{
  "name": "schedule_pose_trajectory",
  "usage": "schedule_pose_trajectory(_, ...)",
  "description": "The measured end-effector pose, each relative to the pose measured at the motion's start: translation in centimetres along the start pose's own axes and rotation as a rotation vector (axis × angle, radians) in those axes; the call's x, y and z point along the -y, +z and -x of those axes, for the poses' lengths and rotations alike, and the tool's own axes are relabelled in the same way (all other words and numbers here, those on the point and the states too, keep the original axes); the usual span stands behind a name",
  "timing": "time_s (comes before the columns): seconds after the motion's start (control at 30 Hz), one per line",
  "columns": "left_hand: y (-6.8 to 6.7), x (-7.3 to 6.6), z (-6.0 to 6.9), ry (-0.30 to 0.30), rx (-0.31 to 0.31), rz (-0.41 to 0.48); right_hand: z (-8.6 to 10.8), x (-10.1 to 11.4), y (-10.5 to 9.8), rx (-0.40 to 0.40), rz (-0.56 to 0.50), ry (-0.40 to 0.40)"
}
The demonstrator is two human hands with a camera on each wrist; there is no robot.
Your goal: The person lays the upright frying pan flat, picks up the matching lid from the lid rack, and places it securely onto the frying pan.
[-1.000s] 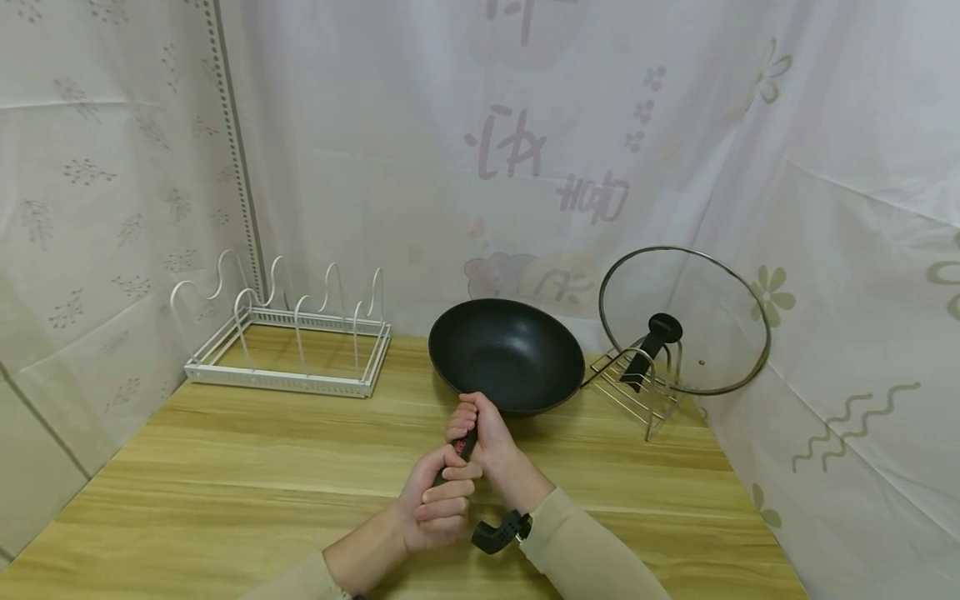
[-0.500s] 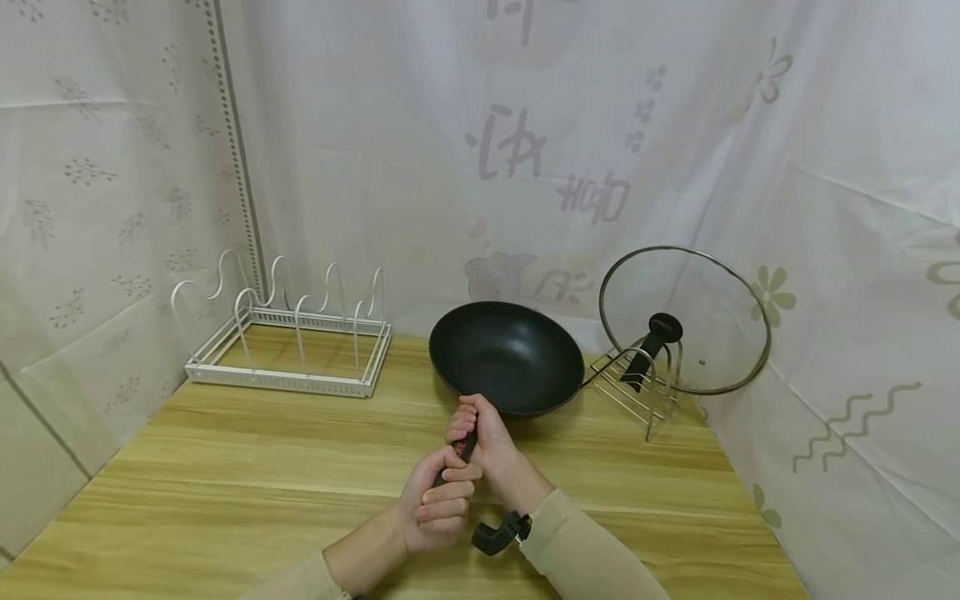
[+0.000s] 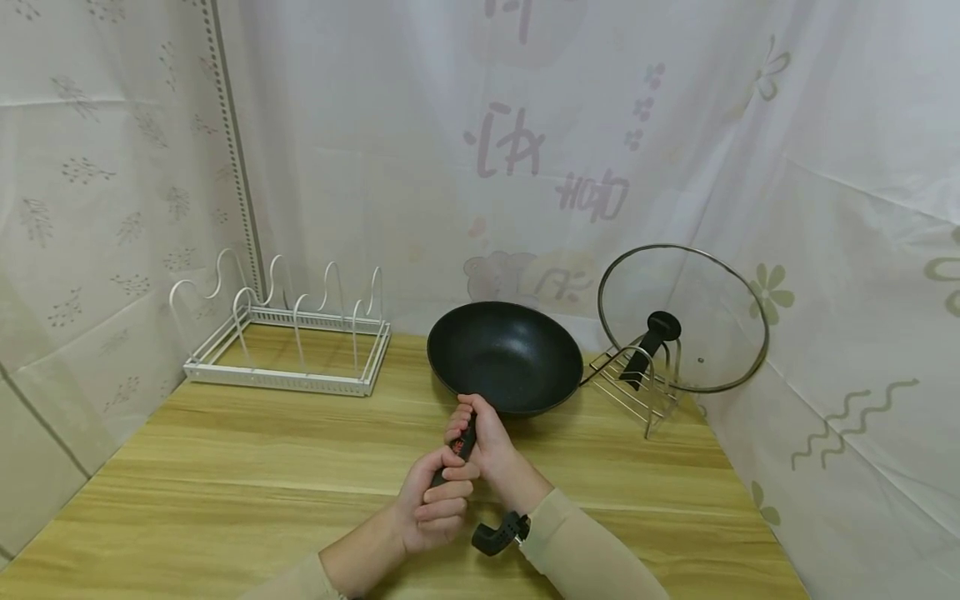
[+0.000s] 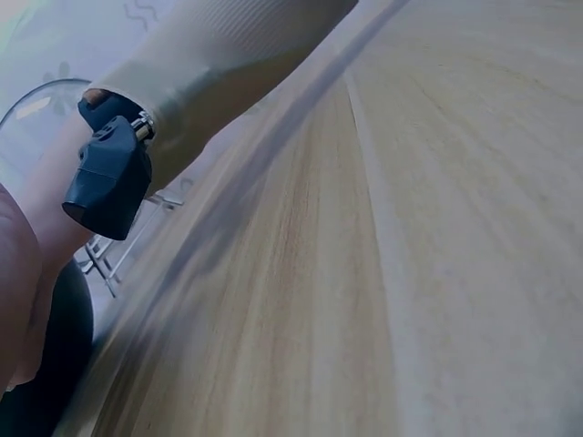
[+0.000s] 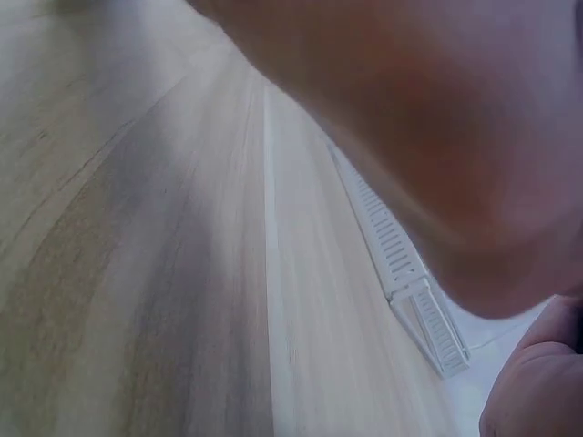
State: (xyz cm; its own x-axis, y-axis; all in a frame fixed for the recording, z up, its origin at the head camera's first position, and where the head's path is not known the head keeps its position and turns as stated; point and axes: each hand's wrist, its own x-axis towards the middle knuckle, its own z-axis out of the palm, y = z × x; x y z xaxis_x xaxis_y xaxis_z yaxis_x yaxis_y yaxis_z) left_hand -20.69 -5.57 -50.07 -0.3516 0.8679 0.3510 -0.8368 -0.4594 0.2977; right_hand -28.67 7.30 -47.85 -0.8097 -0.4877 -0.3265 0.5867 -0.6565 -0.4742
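A black wok point(image 3: 506, 354) is at the middle of the head view, tilted so its inside faces me. My right hand point(image 3: 487, 437) grips its black handle point(image 3: 464, 442) close to the pan. Below it, my left hand point(image 3: 438, 504) is wrapped round the handle's lower end. Whether the wok touches the table cannot be told. In the left wrist view, part of the dark wok point(image 4: 68, 332) shows beyond the right hand. The right wrist view is mostly filled by a blurred forearm and hand.
A white rack point(image 3: 285, 387) with curved dividers stands at the back left of the wooden table point(image 3: 247, 483). Right of the wok, a glass lid point(image 3: 712, 333) with a black handle leans upright in a small wire stand point(image 3: 645, 408). Patterned curtains enclose the table's back and sides.
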Motion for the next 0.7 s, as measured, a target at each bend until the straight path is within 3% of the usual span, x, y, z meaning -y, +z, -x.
schedule_pose_trajectory(0.2,0.26,0.06,0.21,0.039,-0.134,-0.120,-0.16,-0.05,-0.24,-0.043,0.081,-0.028)
schedule_pose_trajectory(0.7,0.59,-0.10,0.56,0.025,-0.258,-0.148,-0.38,-0.11,-0.60,-0.091,0.192,-0.060)
